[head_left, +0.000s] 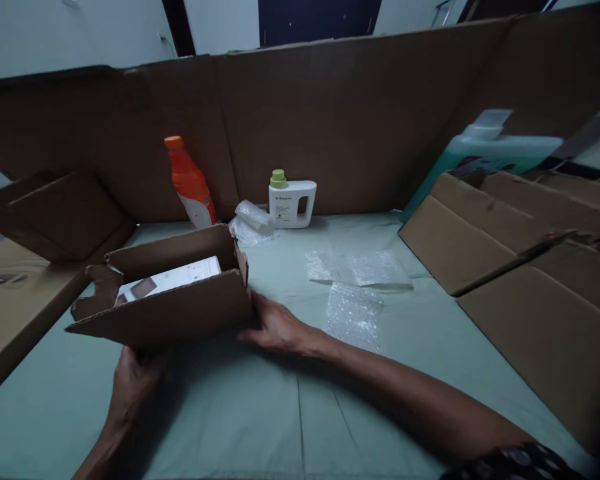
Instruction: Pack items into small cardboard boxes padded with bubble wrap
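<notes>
An open-topped cardboard box is held between my two hands on the left half of the table, slightly tilted. Inside it lies a white printed carton, its lower part hidden by the box wall. My left hand grips the box from below at the near left, most of its fingers out of sight and a little blurred. At the right end, my right hand presses against the box, thumb towards me. Bubble wrap sheets lie right of that hand, and a bubble wrap roll sits behind the box.
Against the cardboard back wall stand an orange bottle and a white jug with a green cap. Several cardboard boxes and a large teal bottle fill the right side. Another box is at the left edge.
</notes>
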